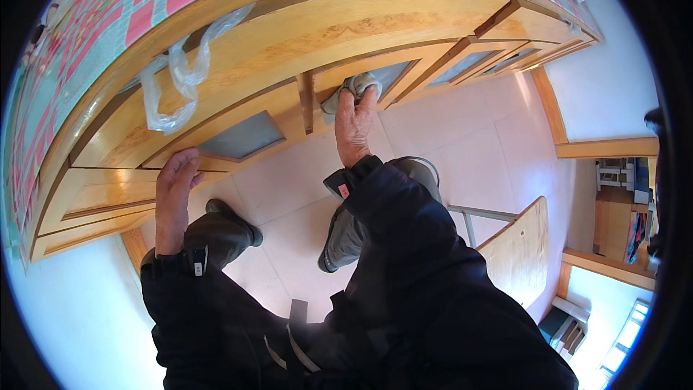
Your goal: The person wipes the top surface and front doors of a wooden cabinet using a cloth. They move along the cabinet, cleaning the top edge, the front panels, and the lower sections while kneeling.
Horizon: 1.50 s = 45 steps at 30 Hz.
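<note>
My right hand (354, 124) is closed around a crumpled grey cloth (364, 84). The cloth lies against a framed pane (394, 73) in the front of a varnished wooden cabinet (325, 27). To the left, my left hand (174, 189) is at the cabinet front, beside another greyish pane (241, 136). Its fingers are slightly bent and the thumb stands apart; nothing shows in it. Whether its fingertips touch the wood is hard to tell. Both wrists carry black straps with small devices.
A checked pink and green tablecloth (146, 5) covers the cabinet top. Clear plastic strips (189, 73) hang from a drawer edge. Below are pale floor tiles (292, 195) and my shoes. A wooden-topped stool or chair (517, 254) stands at right, near a doorway (606, 149).
</note>
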Motion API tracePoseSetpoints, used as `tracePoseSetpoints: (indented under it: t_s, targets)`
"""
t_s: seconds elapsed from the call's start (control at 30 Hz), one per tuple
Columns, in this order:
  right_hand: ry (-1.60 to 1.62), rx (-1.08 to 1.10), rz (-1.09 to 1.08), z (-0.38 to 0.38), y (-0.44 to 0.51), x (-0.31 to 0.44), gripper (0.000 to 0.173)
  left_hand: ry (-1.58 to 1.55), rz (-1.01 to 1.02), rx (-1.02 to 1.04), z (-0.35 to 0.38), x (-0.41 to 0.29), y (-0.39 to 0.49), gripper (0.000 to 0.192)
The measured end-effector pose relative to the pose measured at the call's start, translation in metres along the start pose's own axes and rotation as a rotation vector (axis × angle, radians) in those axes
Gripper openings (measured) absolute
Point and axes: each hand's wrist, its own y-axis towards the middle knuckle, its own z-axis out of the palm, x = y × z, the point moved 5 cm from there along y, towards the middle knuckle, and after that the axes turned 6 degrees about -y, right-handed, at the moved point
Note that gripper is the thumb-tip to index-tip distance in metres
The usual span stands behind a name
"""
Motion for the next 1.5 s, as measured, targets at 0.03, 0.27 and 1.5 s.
tracePoseSetpoints:
  t_s: [0.03,0.27,1.5]
  targets:
    - [0.004,0.032,-0.076,0.000,0.001,-0.003,0.027,0.000,-0.009,0.006,0.003,0.001,0.001,0.032]
    - [0.119,-0.071,0.378,-0.030,0.037,-0.029,0.017,0.035,0.003,0.026,0.017,0.003,0.011,0.034]
    - [-0.209,-0.052,0.179,-0.056,0.076,-0.189,0.020,0.031,-0.079,0.005,0.013,-0.009,-0.007,0.040]
